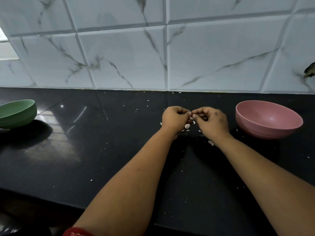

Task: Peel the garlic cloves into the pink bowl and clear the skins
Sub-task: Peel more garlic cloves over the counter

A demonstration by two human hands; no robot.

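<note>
My left hand (175,119) and my right hand (212,122) meet fingertip to fingertip above the black counter (105,150), pinching a small garlic clove (193,116) that is mostly hidden by the fingers. Pale garlic skins (187,126) hang and lie just beneath the hands. More skin flakes (211,142) are scattered around my right wrist and further back toward the wall. The pink bowl (268,119) stands to the right of my right hand; its visible inside looks empty.
A green bowl (17,113) sits tilted at the far left of the counter. A marble-tiled wall (153,48) rises right behind the work spot. The counter's front edge (51,196) runs across the lower left.
</note>
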